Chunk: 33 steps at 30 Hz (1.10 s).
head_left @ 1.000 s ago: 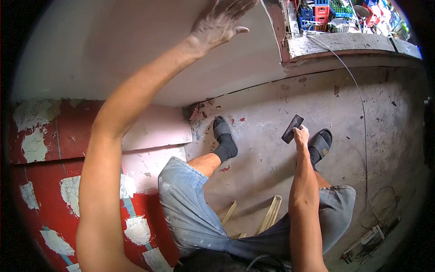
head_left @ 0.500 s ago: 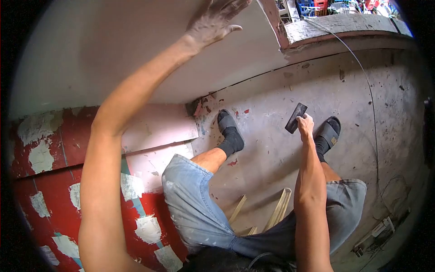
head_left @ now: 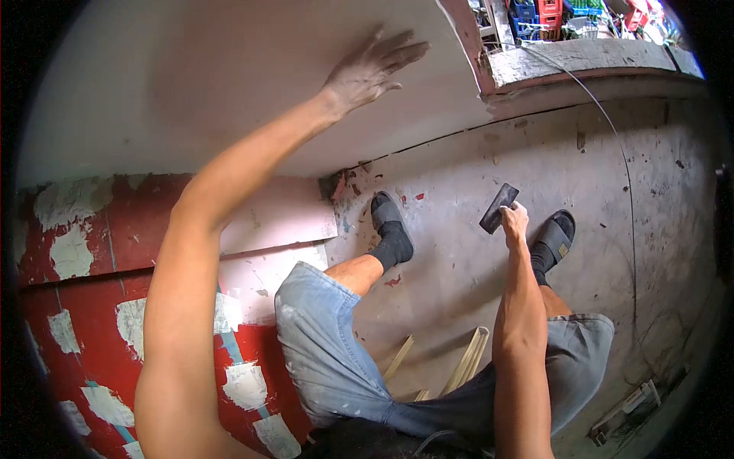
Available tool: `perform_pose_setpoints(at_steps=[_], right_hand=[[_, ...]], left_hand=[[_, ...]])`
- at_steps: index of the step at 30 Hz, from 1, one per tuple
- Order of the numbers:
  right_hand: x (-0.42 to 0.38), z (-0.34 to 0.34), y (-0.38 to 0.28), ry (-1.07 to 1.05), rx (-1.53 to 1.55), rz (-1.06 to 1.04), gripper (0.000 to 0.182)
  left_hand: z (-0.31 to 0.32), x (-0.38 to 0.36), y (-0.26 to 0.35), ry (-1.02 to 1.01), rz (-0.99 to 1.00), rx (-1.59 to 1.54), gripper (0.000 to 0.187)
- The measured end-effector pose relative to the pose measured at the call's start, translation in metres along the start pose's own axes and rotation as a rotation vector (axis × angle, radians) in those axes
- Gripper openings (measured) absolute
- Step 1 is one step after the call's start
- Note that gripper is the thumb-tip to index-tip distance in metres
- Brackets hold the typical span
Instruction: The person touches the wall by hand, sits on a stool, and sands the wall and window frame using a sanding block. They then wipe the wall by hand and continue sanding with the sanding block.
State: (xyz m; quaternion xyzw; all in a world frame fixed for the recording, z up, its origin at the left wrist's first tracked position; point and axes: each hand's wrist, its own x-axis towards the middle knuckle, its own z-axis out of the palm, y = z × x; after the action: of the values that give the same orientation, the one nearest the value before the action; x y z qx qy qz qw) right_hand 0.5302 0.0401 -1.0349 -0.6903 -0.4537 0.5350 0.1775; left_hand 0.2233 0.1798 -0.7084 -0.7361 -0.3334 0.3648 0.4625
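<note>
My left hand [head_left: 367,75] lies against the smooth pale wall [head_left: 252,69], its fingers spread and whitened with dust. Below the opening at the wall's right end, my right hand [head_left: 514,220] grips a dark rectangular sanding block [head_left: 499,208] by one side. The block is held tilted above the floor, near my right slipper [head_left: 553,237]. Its underside is hidden from me.
Red panels with white filler patches [head_left: 246,385] stand at the left. A thin cable [head_left: 625,164] runs down the right to a power strip [head_left: 638,399]. Pale wooden strips [head_left: 468,358] lie between my legs. Coloured crates [head_left: 549,17] show beyond the ledge [head_left: 589,65].
My left hand has slid a little down the wall, with its fingers coming fully into view. The right hand keeps hold of the sanding block, almost unmoved. The whole view has shifted slightly.
</note>
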Motion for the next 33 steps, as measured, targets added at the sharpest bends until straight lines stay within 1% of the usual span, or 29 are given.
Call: perform_pose_setpoints(at_steps=[4, 7, 10, 13, 14, 17, 21, 27, 28, 31, 33], right_hand=[[0.003, 0.004, 0.007, 0.018, 0.0, -0.021, 0.022], [0.005, 0.003, 0.01, 0.014, -0.01, -0.01, 0.023], [0.005, 0.002, 0.011, 0.018, -0.045, -0.01, 0.025], [0.002, -0.002, 0.007, 0.006, -0.059, -0.002, 0.025], [0.003, -0.002, 0.008, -0.001, -0.058, 0.001, 0.025], [0.005, 0.0, 0.01, 0.013, -0.062, 0.007, 0.026], [0.01, 0.002, 0.013, -0.004, -0.083, 0.026, 0.027], [0.009, 0.003, 0.017, 0.033, -0.13, -0.037, 0.025], [0.009, 0.001, 0.016, 0.006, -0.115, -0.015, 0.026], [0.003, -0.001, 0.008, 0.016, -0.019, -0.003, 0.027], [0.002, -0.002, 0.005, 0.019, -0.041, -0.006, 0.027]], left_hand=[[-0.001, -0.01, -0.021, 0.006, -0.094, -0.109, 0.08], [-0.013, -0.009, -0.047, 0.055, -0.166, -0.142, 0.081], [-0.032, -0.003, -0.073, 0.175, -0.274, -0.256, 0.093], [-0.037, 0.004, -0.099, 0.152, -0.35, -0.194, 0.093], [-0.035, 0.005, -0.099, 0.179, -0.337, -0.167, 0.093], [-0.031, 0.007, -0.09, 0.149, -0.27, -0.241, 0.092], [-0.023, 0.011, -0.063, 0.181, -0.235, -0.243, 0.094], [-0.011, 0.018, -0.031, 0.153, -0.191, -0.247, 0.096], [-0.011, 0.019, -0.027, 0.148, -0.185, -0.235, 0.096], [-0.001, 0.024, -0.016, 0.206, -0.126, -0.262, 0.093], [-0.004, 0.026, 0.001, 0.109, -0.055, -0.078, 0.086]])
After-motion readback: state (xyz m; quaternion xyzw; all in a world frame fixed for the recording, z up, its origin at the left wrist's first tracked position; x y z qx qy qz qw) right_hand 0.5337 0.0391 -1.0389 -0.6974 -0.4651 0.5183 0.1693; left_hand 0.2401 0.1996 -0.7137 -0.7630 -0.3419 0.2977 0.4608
